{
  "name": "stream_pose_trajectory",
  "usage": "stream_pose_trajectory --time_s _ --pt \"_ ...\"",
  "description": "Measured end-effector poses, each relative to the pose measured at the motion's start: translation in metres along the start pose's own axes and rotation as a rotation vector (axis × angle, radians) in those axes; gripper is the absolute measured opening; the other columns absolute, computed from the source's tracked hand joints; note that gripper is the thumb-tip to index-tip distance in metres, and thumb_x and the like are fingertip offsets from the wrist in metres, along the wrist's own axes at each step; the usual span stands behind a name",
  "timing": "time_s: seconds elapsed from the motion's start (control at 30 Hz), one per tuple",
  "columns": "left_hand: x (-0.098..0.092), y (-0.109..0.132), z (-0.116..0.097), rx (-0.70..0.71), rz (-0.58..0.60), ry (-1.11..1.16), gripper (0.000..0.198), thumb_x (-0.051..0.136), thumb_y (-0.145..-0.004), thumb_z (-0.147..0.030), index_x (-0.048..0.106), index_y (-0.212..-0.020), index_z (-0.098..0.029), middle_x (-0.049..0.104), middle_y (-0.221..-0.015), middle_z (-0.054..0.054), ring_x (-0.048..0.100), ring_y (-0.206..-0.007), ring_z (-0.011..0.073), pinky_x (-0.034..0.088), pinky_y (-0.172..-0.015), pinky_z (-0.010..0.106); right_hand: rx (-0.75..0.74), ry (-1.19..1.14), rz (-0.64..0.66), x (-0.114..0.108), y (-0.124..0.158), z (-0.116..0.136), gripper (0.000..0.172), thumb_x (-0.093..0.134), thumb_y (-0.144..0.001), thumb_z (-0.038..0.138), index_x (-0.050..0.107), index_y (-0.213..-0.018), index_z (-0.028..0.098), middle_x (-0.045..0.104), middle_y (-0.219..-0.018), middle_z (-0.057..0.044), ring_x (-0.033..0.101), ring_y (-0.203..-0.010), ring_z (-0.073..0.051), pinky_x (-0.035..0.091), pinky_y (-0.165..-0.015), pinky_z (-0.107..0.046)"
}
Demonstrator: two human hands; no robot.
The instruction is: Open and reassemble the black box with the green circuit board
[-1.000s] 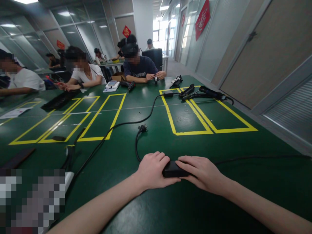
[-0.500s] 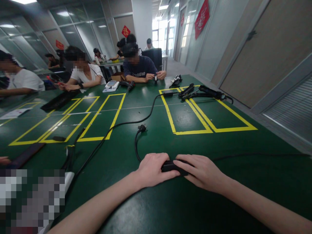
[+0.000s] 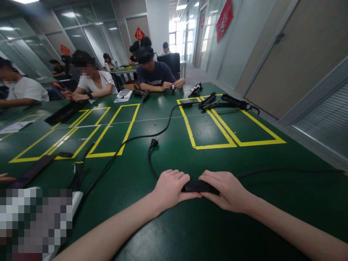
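A black power adapter brick [image 3: 197,186] lies on the green table [image 3: 217,224] close to me. My left hand [image 3: 170,188] is closed around its left end and my right hand [image 3: 227,190] is closed over its right end. A short black cord runs from the left end and curves up to a plug [image 3: 153,143] lying on the table. A thin black cable [image 3: 285,169] leaves the right end toward the table's right edge.
Yellow tape rectangles [image 3: 214,146] mark the table. A long black cable [image 3: 130,139] crosses toward a white power strip [image 3: 76,199] at the left. Black adapters and cords [image 3: 223,102] lie at the far right. Several people sit at the far side; another person's fingers [image 3: 5,177] show at the left.
The brick has been turned flatter between my hands and both hands have closed in on its ends. The plug has slid a little left and away. A dark flat object at the left has shifted.
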State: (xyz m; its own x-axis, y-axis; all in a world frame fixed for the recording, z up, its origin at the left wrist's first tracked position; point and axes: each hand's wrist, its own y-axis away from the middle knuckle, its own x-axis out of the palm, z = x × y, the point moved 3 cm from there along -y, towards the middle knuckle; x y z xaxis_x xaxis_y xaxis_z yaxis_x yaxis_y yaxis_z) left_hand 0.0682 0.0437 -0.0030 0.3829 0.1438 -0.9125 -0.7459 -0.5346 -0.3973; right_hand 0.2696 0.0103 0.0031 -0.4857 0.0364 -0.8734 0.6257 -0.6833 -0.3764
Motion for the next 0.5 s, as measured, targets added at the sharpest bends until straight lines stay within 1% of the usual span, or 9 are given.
stream_pose_trajectory --time_s 0.13,0.2,0.27,0.3,0.37,0.4,0.43,0.47,0.5 --pt "0.001 0.002 0.0 0.021 0.008 0.009 0.07 0.03 -0.101 -0.08 0.057 -0.076 -0.02 0.065 -0.064 0.001 0.063 -0.059 0.0173 0.034 -0.056 0.03 0.019 0.005 0.071 0.0 -0.002 0.003 0.02 0.054 -0.103 0.034 0.063 -0.112 0.018 0.074 -0.099 -0.009 0.072 -0.08 -0.02 0.052 -0.068 -0.03" --pt "0.001 0.002 0.0 0.018 0.023 0.013 0.07 0.033 -0.101 -0.08 0.059 -0.076 -0.02 0.065 -0.063 0.001 0.063 -0.059 0.0174 0.037 -0.057 0.03 0.015 -0.001 0.084 0.001 -0.002 0.005 0.023 0.052 -0.104 0.032 0.062 -0.119 0.018 0.075 -0.105 -0.01 0.074 -0.084 -0.021 0.054 -0.071 -0.031" --pt "0.001 0.002 0.001 0.004 0.03 0.026 0.067 0.039 -0.1 -0.079 0.061 -0.077 -0.019 0.066 -0.064 0.001 0.064 -0.06 0.0178 0.041 -0.058 0.03 0.011 -0.005 0.076 0.0 -0.002 0.005 0.027 0.05 -0.105 0.03 0.062 -0.125 0.018 0.075 -0.104 -0.011 0.074 -0.084 -0.022 0.054 -0.07 -0.031" --pt "0.0 0.002 0.001 -0.003 0.017 0.033 0.065 0.042 -0.1 -0.078 0.064 -0.082 -0.019 0.068 -0.067 0.002 0.065 -0.063 0.0184 0.044 -0.06 0.03 0.016 -0.018 0.071 -0.002 -0.001 0.003 0.028 0.049 -0.105 0.03 0.062 -0.126 0.018 0.075 -0.102 -0.01 0.074 -0.082 -0.021 0.054 -0.069 -0.031" --pt "-0.005 0.002 0.001 -0.011 -0.058 0.044 0.06 0.049 -0.1 -0.074 0.069 -0.105 -0.017 0.075 -0.085 0.006 0.07 -0.077 0.0216 0.051 -0.069 0.033 0.064 -0.083 0.048 -0.008 0.0 -0.007 0.028 0.051 -0.104 0.032 0.064 -0.125 0.019 0.075 -0.099 -0.009 0.073 -0.079 -0.021 0.055 -0.068 -0.03" --pt "-0.008 0.002 0.002 -0.004 -0.117 0.046 0.061 0.053 -0.1 -0.071 0.067 -0.121 -0.016 0.077 -0.099 0.01 0.072 -0.089 0.0244 0.055 -0.078 0.036 0.12 -0.138 0.023 -0.014 0.001 -0.015 0.028 0.054 -0.102 0.035 0.066 -0.123 0.02 0.075 -0.098 -0.008 0.072 -0.077 -0.02 0.055 -0.068 -0.03" --pt "-0.011 0.002 0.002 0.015 -0.181 0.044 0.064 0.056 -0.1 -0.068 0.061 -0.135 -0.016 0.075 -0.114 0.014 0.071 -0.104 0.0275 0.056 -0.089 0.041 0.196 -0.195 -0.034 -0.021 0.003 -0.025 0.028 0.056 -0.101 0.038 0.067 -0.12 0.021 0.075 -0.098 -0.008 0.072 -0.077 -0.021 0.055 -0.067 -0.031" --pt "-0.014 0.003 0.001 0.041 -0.238 0.041 0.068 0.058 -0.1 -0.065 0.054 -0.145 -0.015 0.071 -0.127 0.017 0.067 -0.117 0.0302 0.053 -0.101 0.046 0.302 -0.244 -0.133 -0.031 0.005 -0.037 0.03 0.057 -0.099 0.041 0.069 -0.119 0.021 0.075 -0.097 -0.008 0.07 -0.074 -0.021 0.054 -0.063 -0.031" --pt "-0.016 0.003 0.001 0.069 -0.281 0.036 0.069 0.06 -0.1 -0.062 0.049 -0.149 -0.015 0.067 -0.137 0.019 0.062 -0.129 0.0322 0.048 -0.11 0.051 0.415 -0.299 -0.21 -0.04 0.008 -0.049 0.033 0.06 -0.097 0.044 0.07 -0.119 0.022 0.076 -0.098 -0.008 0.07 -0.075 -0.022 0.054 -0.063 -0.031"
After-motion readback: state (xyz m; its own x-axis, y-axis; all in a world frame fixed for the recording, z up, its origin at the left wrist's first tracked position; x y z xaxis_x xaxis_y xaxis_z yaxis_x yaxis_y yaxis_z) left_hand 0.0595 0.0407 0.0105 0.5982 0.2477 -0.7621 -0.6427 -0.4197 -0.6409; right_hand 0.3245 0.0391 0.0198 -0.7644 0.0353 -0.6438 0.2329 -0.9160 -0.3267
